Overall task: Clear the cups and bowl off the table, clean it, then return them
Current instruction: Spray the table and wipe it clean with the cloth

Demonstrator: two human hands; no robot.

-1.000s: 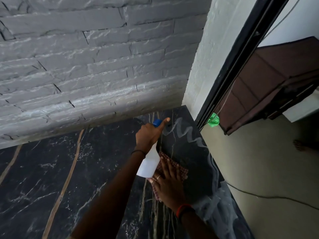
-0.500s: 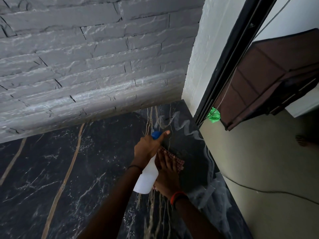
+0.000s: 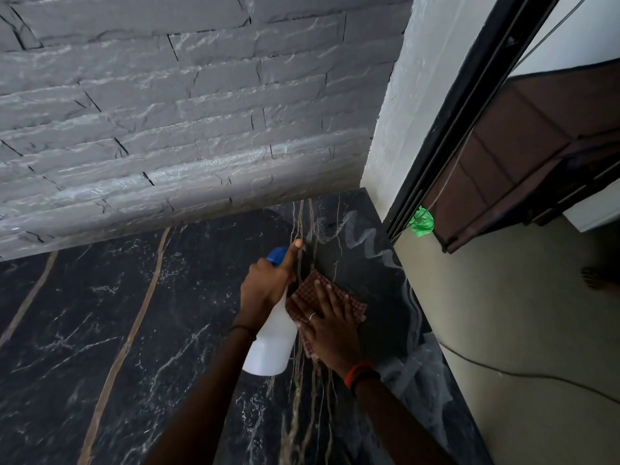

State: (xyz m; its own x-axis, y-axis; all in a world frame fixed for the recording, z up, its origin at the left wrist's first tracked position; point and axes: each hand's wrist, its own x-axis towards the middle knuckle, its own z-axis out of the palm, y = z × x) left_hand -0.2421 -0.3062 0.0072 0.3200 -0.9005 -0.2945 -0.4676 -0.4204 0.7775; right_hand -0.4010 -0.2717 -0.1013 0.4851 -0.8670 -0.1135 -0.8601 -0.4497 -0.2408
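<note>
My left hand grips a white spray bottle with a blue nozzle, index finger stretched over the trigger, above the black marble table. Just to its right, my right hand lies flat, fingers spread, pressing a red checked cloth onto the tabletop near the far right corner. A wet smear shows on the marble beyond the cloth. No cups or bowl are in view.
A grey stone-brick wall runs along the table's far edge. A white pillar and a black door frame stand at the right, with a green scrap tied there. A cable lies on the floor to the right.
Both hands have shifted slightly along the table's right side; the cloth under my right hand slid toward the far corner while the bottle stayed in my left hand.
</note>
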